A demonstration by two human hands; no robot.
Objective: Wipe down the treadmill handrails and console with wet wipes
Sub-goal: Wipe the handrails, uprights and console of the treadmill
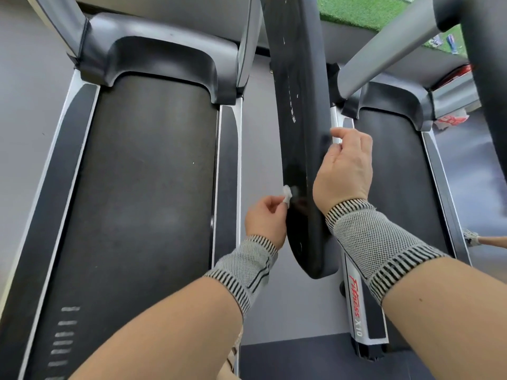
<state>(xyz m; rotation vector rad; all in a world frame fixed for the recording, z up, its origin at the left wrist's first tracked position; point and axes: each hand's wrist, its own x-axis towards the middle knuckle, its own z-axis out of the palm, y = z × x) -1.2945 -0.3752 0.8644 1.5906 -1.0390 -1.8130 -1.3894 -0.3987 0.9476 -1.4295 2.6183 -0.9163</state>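
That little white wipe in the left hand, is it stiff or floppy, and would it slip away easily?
The wipe looks crumpled into a small wad, so it is probably soft and floppy. The left hand pinches it with fingertips alone, which suggests it is very light. Pressed against the glossy black handrail, it would likely slide easily.

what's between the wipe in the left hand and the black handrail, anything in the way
Nothing visible. The left hand pinches the small white wipe right at the left edge of the black handrail, with no object between them. The right hand rests on the rail's opposite edge, clear of the wipe.
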